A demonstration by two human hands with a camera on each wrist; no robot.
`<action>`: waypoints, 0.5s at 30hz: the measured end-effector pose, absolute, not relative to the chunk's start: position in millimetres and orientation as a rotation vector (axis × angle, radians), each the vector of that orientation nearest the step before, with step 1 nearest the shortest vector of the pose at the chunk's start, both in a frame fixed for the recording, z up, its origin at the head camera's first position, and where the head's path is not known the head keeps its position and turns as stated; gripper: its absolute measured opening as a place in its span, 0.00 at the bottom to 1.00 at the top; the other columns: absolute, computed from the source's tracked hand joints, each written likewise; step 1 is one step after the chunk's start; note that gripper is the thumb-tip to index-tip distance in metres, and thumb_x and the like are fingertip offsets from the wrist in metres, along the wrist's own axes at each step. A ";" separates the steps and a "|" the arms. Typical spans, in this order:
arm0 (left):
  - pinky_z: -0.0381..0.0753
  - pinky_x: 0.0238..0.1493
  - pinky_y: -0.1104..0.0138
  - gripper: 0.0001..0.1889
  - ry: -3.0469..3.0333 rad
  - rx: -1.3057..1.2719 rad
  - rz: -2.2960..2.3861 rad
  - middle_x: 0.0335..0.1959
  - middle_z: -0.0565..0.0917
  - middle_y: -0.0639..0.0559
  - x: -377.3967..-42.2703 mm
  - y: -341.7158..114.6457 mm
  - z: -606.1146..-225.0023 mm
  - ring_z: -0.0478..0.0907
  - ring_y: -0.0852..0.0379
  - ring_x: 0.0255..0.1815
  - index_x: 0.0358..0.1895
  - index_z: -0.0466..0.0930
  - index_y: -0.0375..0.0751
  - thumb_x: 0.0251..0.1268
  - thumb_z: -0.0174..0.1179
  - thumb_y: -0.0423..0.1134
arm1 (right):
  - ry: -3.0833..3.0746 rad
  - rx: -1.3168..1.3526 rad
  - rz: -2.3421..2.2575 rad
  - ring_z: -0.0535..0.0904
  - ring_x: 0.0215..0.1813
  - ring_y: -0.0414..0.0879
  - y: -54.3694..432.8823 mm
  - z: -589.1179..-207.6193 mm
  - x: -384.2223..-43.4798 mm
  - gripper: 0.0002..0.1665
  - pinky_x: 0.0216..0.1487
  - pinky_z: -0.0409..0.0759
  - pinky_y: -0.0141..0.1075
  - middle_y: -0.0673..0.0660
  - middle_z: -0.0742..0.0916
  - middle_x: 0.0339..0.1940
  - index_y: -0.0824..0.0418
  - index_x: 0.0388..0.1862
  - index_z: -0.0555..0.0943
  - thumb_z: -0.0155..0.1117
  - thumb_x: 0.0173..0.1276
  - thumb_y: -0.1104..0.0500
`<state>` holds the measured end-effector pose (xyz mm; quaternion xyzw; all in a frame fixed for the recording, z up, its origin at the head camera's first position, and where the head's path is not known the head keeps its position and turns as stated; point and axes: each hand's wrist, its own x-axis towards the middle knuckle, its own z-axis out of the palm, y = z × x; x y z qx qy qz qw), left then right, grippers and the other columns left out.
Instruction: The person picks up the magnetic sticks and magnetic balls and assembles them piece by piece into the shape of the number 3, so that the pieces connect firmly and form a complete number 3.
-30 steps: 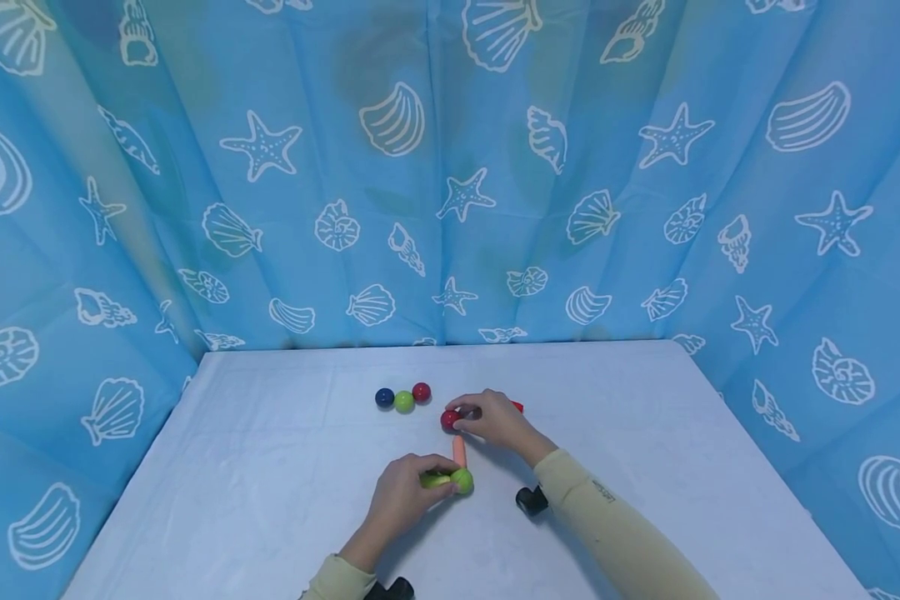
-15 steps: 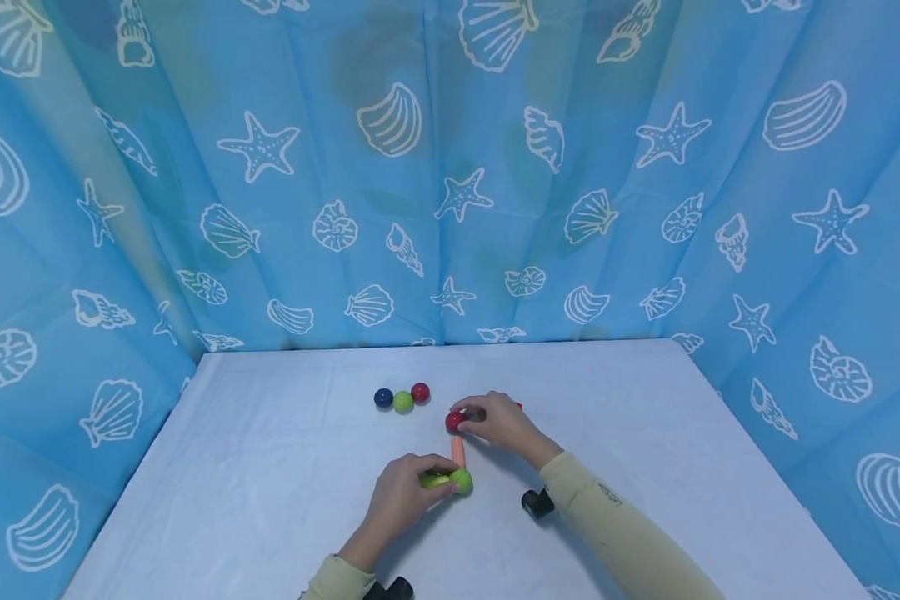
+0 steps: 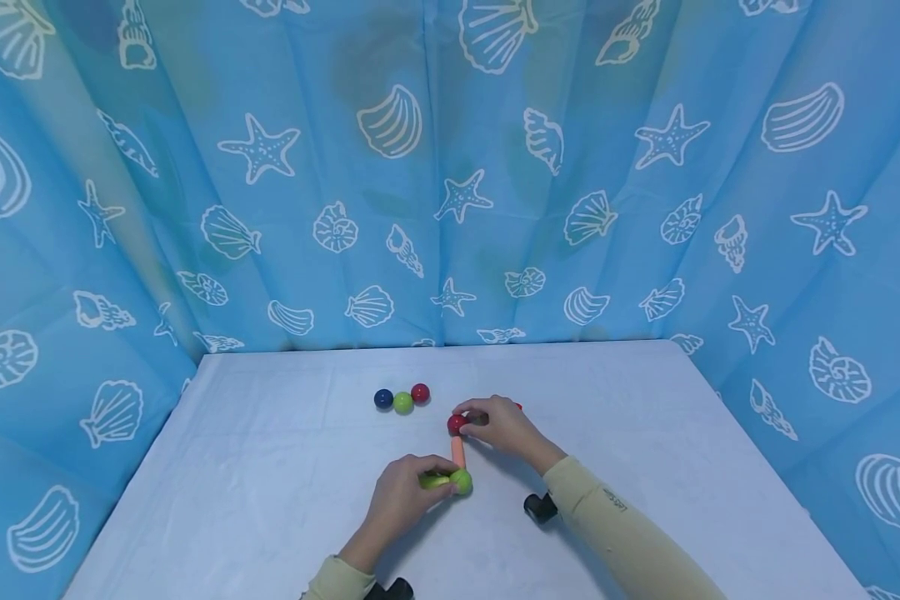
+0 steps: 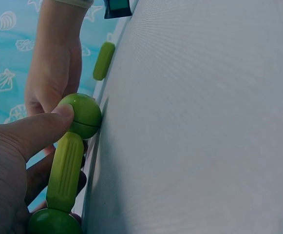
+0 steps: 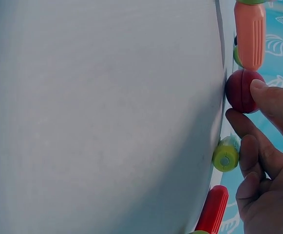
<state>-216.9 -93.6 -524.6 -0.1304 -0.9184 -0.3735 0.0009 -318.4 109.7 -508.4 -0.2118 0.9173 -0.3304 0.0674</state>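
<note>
My left hand (image 3: 405,490) holds a yellow-green rod (image 4: 66,170) with a green ball at each end. In the left wrist view its thumb presses the upper green ball (image 4: 85,114), while the lower green ball (image 4: 53,223) shows at the bottom edge. From the upper ball an orange rod (image 3: 458,452) runs away from me. At the rod's far end, my right hand (image 3: 501,425) pinches a red ball (image 5: 243,91) between thumb and finger. The right wrist view has the orange rod's tip right at this ball.
Farther back stand a dark blue ball (image 3: 384,399), a green ball (image 3: 403,402) and a red ball (image 3: 420,392) in a row. Near my right hand lie a red rod (image 5: 213,209) and a yellow-green rod (image 5: 226,156). A blue shell-patterned curtain (image 3: 435,208) surrounds the white table (image 3: 270,500).
The right hand has brought the red ball slightly right and toward me, up to the orange rod's far end. The left hand has stayed in place with its grip.
</note>
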 end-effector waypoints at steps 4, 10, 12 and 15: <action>0.76 0.46 0.61 0.14 -2.884 -0.413 -1.164 0.43 0.88 0.66 -216.6 -93.5 -524.6 0.79 0.61 0.43 0.48 0.90 0.59 0.58 0.75 0.48 | 2.758 -0.635 -1.011 0.81 0.48 0.45 110.5 -509.1 -318.1 0.18 0.54 0.81 0.44 0.48 0.89 0.44 0.48 0.56 0.86 0.73 0.67 0.57; 0.77 0.47 0.60 0.14 -2.885 -0.409 -1.161 0.43 0.89 0.65 -216.7 -93.3 -525.3 0.80 0.61 0.44 0.48 0.90 0.59 0.58 0.75 0.48 | 2.739 -0.649 -1.022 0.82 0.50 0.45 111.8 -509.3 -317.1 0.18 0.56 0.81 0.45 0.47 0.90 0.44 0.48 0.57 0.85 0.72 0.68 0.56; 0.77 0.47 0.59 0.14 -2.885 -0.403 -1.163 0.43 0.89 0.65 -216.7 -93.0 -525.0 0.80 0.61 0.44 0.48 0.90 0.59 0.58 0.75 0.48 | 2.734 -0.644 -1.018 0.82 0.50 0.45 112.2 -509.5 -316.8 0.18 0.56 0.81 0.44 0.47 0.90 0.45 0.47 0.57 0.85 0.72 0.69 0.56; 0.76 0.47 0.59 0.14 -2.889 -0.394 -1.167 0.43 0.89 0.65 -216.4 -92.5 -524.7 0.79 0.61 0.43 0.48 0.90 0.58 0.58 0.75 0.47 | 2.727 -0.634 -1.013 0.81 0.50 0.44 112.5 -510.1 -317.4 0.18 0.55 0.81 0.43 0.47 0.89 0.45 0.47 0.57 0.86 0.72 0.69 0.55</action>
